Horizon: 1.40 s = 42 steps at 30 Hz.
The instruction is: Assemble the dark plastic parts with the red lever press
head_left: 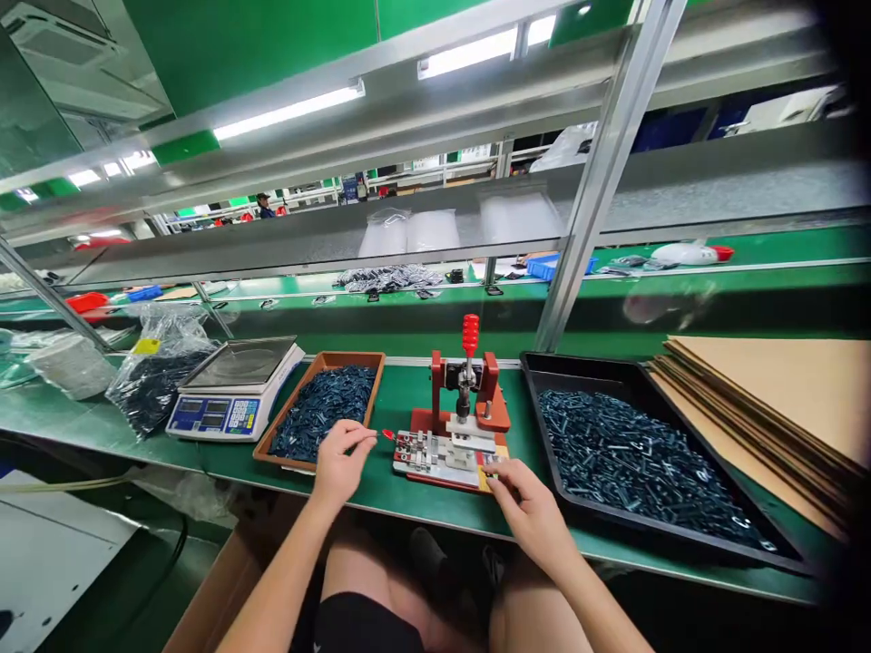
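Note:
A toggle press [469, 399] with a red upright handle [470, 336] stands in front of me on the green bench. A metal slide fixture [439, 453] lies along its base. My left hand [344, 461] is at the fixture's left end, thumb and forefinger pinched at the outer end of a small red-tipped lever [387, 434]. At the right end of the fixture, my right hand [527, 508] has its thumb and fingertips close together by a yellow part of the base [485, 481]. Whatever those fingertips hold, if anything, is too small to make out.
Left of the press are a brown tray [377, 381] of small dark parts, a weighing scale [238, 390] and a plastic bag [153, 381] of dark parts. To the right are a large black tray [578, 367] of similar parts and stacked cardboard sheets [782, 381]. A metal post [599, 181] rises behind.

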Each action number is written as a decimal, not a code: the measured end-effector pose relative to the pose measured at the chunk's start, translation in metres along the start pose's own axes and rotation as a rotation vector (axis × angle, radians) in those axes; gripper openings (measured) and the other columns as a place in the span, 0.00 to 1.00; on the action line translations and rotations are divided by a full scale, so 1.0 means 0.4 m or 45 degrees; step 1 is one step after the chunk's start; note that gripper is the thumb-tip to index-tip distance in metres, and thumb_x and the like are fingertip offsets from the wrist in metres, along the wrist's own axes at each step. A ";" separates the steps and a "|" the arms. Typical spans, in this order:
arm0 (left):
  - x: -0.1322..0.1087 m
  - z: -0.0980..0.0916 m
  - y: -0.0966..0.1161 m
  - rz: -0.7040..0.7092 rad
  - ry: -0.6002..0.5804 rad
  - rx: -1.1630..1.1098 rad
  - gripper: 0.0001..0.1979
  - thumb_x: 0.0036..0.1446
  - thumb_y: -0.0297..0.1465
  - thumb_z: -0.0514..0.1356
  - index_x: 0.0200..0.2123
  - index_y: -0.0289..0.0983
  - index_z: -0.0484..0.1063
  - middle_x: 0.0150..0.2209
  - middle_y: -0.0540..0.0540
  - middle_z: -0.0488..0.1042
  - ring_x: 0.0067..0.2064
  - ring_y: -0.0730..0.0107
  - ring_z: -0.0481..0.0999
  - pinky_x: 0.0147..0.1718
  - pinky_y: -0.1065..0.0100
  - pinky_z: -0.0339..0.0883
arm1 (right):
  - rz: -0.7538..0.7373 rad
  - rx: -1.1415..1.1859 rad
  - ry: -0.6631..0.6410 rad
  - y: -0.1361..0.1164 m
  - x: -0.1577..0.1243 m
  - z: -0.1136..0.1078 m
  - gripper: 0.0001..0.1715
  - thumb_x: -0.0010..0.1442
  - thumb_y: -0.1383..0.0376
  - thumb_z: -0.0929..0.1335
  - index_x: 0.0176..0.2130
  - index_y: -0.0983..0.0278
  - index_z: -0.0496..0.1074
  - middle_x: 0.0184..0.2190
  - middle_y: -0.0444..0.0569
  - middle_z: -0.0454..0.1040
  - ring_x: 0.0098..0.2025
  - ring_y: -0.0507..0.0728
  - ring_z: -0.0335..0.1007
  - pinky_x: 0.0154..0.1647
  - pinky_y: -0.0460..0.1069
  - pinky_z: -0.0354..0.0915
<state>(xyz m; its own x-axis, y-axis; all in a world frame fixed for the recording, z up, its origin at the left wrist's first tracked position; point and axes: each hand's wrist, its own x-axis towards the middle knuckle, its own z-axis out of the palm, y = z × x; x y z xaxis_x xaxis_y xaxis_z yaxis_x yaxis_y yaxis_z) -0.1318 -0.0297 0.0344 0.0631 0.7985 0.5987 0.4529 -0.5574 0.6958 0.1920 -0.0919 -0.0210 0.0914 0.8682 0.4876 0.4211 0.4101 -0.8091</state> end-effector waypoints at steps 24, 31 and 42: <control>0.029 0.349 0.082 0.020 -0.703 0.539 0.06 0.64 0.29 0.61 0.39 0.38 0.79 0.46 0.43 0.77 0.52 0.55 0.73 0.55 0.55 0.64 | -0.155 -0.227 0.272 0.082 -0.097 0.056 0.11 0.69 0.62 0.65 0.45 0.59 0.77 0.40 0.51 0.80 0.39 0.62 0.79 0.43 0.55 0.75; 0.033 0.362 0.081 -0.030 -0.693 0.534 0.04 0.60 0.27 0.63 0.37 0.37 0.79 0.44 0.43 0.78 0.50 0.55 0.74 0.55 0.55 0.65 | -0.116 -0.230 0.132 0.062 -0.094 0.047 0.14 0.71 0.61 0.62 0.45 0.59 0.76 0.34 0.49 0.78 0.34 0.59 0.77 0.40 0.54 0.73; 0.039 0.348 0.091 0.059 -0.750 0.573 0.06 0.58 0.32 0.66 0.36 0.36 0.79 0.42 0.42 0.78 0.49 0.53 0.75 0.52 0.56 0.68 | 0.330 -0.090 0.109 0.056 -0.015 0.007 0.26 0.60 0.46 0.69 0.46 0.63 0.73 0.39 0.55 0.79 0.37 0.62 0.77 0.41 0.55 0.73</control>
<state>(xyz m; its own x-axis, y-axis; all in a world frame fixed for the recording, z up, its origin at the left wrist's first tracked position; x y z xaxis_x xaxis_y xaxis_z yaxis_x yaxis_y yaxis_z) 0.0096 -0.0060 0.0137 0.4999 0.8368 0.2234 0.7510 -0.5473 0.3694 0.1985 -0.0870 -0.0429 0.2787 0.9136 0.2959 0.4357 0.1543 -0.8868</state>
